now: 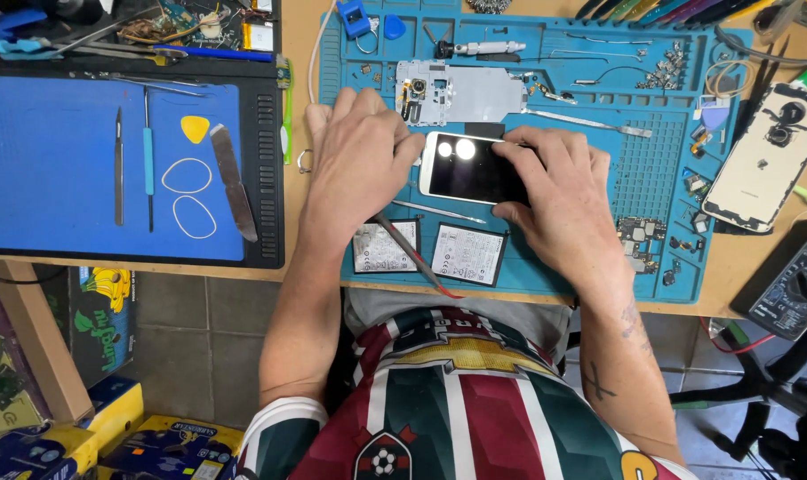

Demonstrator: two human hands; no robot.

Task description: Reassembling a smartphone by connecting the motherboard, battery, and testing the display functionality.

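The right hand (559, 191) covers the right end of the white phone (470, 167), and the left hand (359, 164) hides its left edge, so neither grip is plain to see. Two glare spots blot out part of the dark screen. The small parts (666, 71) at the far right of the blue mat (599, 267) are too small to tell apart. The multimeter (795, 284) is cut off by the right edge.

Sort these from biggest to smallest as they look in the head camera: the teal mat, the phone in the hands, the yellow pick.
1. Teal mat, by far the biggest.
2. Phone, partly covered by both hands.
3. Yellow pick, the smallest.
All lie on the same bench, so the order is safe.
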